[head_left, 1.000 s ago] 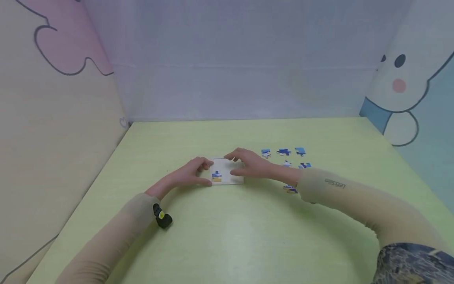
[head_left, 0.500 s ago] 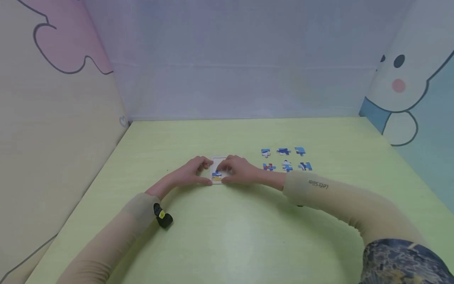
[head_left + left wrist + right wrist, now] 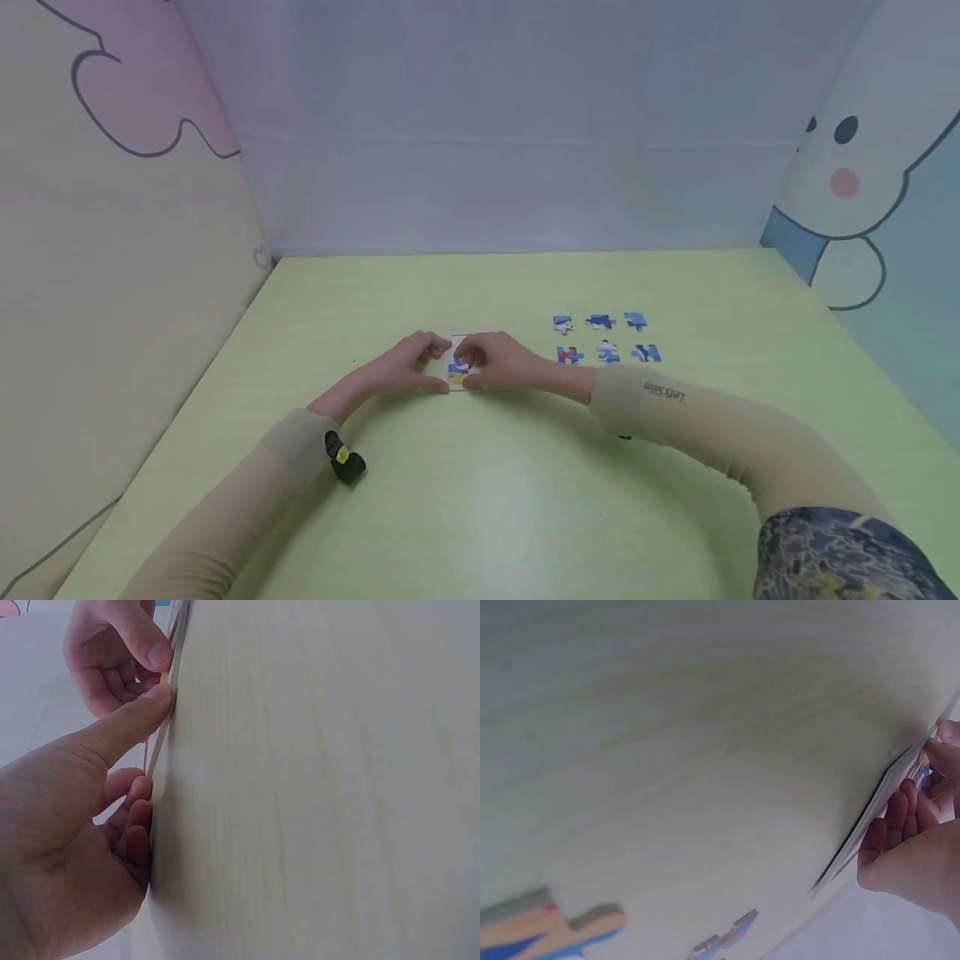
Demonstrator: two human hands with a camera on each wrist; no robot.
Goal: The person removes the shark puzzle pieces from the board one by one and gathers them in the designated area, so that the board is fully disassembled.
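Note:
A small white puzzle tray (image 3: 457, 340) lies on the table, partly covered by my right hand. My left hand (image 3: 401, 367) holds its left side, thumb at the near corner and fingers at the far part of the edge. A blue and yellow jigsaw piece (image 3: 455, 377) sits in the tray's near left corner. Over it, my right hand (image 3: 502, 360) has its fingers curled, with thumb and fingertips pinching at the piece. A little yellow (image 3: 163, 677) shows by the right thumb in the left wrist view.
Several loose jigsaw pieces (image 3: 600, 322) lie in rows on the table (image 3: 480, 492), right of the tray. My right sleeve (image 3: 660, 400) passes just in front of them. A pale curtain (image 3: 480, 192) stands behind the table, with printed panels at both sides.
My right hand has moved left and nearer across the tray, its fingers curling in at the piece. My left hand has stayed at the tray's edge.

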